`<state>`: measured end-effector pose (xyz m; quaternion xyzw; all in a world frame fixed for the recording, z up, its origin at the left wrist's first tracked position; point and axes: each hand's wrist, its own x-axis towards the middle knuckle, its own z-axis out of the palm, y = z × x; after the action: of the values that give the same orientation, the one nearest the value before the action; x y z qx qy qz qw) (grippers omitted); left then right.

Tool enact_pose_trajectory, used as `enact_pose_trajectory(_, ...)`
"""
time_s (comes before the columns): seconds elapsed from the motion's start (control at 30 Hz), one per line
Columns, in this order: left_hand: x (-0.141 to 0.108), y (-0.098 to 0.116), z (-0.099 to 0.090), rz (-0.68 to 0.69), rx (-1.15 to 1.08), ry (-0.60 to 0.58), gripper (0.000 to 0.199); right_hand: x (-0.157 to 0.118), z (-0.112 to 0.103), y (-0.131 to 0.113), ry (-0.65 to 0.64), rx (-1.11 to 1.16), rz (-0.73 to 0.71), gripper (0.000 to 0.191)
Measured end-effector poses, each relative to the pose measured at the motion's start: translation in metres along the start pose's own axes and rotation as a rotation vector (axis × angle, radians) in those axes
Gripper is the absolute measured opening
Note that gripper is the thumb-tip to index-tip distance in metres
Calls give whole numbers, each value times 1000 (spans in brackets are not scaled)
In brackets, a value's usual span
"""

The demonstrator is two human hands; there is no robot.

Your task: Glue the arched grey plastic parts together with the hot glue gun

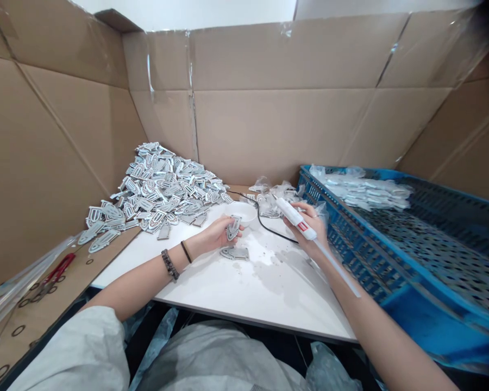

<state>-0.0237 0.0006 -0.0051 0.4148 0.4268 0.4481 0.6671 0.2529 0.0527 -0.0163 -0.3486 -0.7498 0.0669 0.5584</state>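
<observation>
My left hand (220, 233) is closed on a small flat grey part (233, 228) with a rounded end and raised slot-like outlines. Just below it, a second grey part (234, 253) lies on the white tabletop (269, 293). My right hand (309, 228) grips a white tube (295, 217) with a red label, its narrow tip pointing up and left. A pale strip trails from the tube's back end along my forearm. Behind my left hand stands a white bowl (244, 212), partly hidden; I cannot see what is in it.
A large heap of similar grey parts (167, 187) rises at the back left. Bagged parts (279, 195) lie behind a black cable (275, 232). On the right stands a blue crate (375, 260) with stacked bagged pieces. Red-handled pliers (59, 269) lie far left. Cardboard walls (269, 119) surround the table.
</observation>
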Motion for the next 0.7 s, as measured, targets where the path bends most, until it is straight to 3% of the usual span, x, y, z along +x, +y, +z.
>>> enact_pose_trajectory(0.1,-4,4,6,-42,-87,-9,30,-1,1,1,-9,3,-4,27)
enact_pose_trajectory(0.3,-3,-4,11,93,-94,89,15,0,-1,-2,-35,-14,-26,31)
enact_pose_trajectory(0.47,-1,-7,11,194,-53,173,13,-2,-7,-16,-170,-59,17,38)
enact_pose_trajectory(0.6,-5,-2,8,106,-36,120,7,-6,-6,-29,-255,-74,72,46)
enact_pose_trajectory(0.7,-8,1,6,135,27,74,12,-9,-1,-33,-314,-72,54,47)
